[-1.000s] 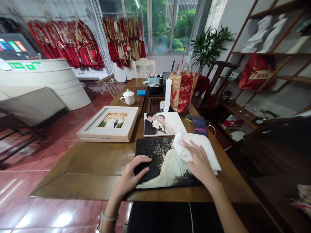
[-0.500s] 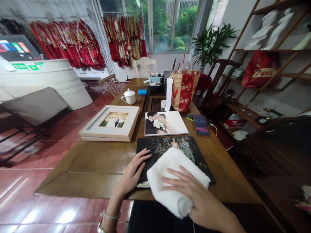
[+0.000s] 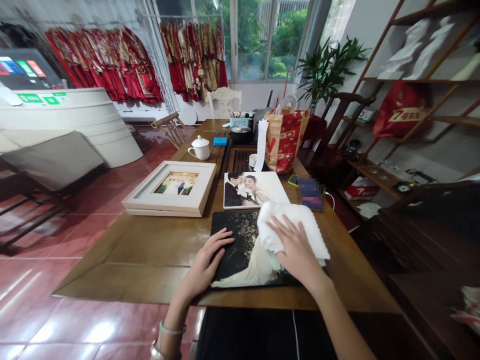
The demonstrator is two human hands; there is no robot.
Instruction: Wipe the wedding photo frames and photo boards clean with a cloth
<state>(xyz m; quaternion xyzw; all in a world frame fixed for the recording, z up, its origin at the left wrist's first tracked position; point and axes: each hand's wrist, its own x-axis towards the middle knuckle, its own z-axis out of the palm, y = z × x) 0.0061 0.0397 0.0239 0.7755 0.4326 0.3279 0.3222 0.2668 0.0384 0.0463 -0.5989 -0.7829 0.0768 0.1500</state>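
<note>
A dark photo panel [image 3: 240,232] lies flat near the table's front edge, showing blossoms and a long pale dress train. My left hand [image 3: 212,255] rests on its left side, fingers stretched out flat and holding nothing. Toward the panel's upper right, my right hand [image 3: 294,245] holds a folded white towel [image 3: 311,225] against the surface, fingers spread over the cloth and its thumb hidden. The towel covers the couple in the picture and the panel's upper right corner. Just beyond is a white couple photo panel [image 3: 262,190], its near right corner overlapped by the towel.
Stacked light wooden picture frames [image 3: 168,190] sit at the left. Phones, one dark [image 3: 311,194], lie at the right with a white cable. Farther back stand a lidded white cup [image 3: 200,148], a blue box [image 3: 220,141] and a red-brown paper bag [image 3: 285,140].
My right hand has slid the towel away from me and to the right, uncovering the dress train and covering the couple. My left hand stays in place.
</note>
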